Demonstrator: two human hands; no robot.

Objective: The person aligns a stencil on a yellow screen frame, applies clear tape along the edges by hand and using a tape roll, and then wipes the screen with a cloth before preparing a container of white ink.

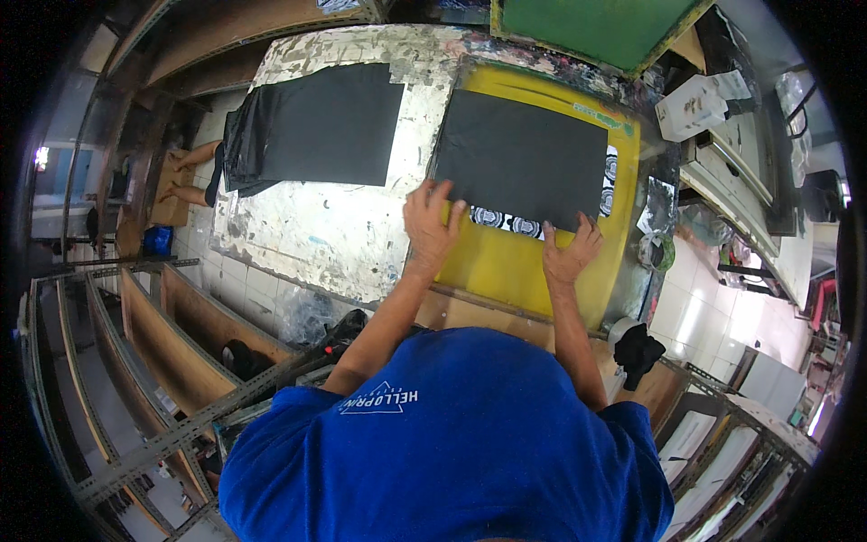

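Observation:
A black sheet point(528, 154) lies over a yellow screen-printing frame point(506, 266). Strips of a black-and-white pattern point(510, 222) show past the sheet's near and right edges. At the sheet's near left corner is my left hand point(431, 221), its fingers bent but apart. My right hand point(572, 250) touches the near edge farther right, with thumb and fingers spread. Neither hand shows a clear grip on the sheet. To the left, a second black piece point(330, 126) lies flat on the paint-worn white table point(312, 230), its left end bunched into folds.
A green framed panel point(596, 32) stands at the back. Another person's bare legs point(190, 193) show beyond the table's left edge. Wooden shelving point(176, 321) is at the near left. A white container point(695, 107) and a tape roll point(664, 253) are on the right.

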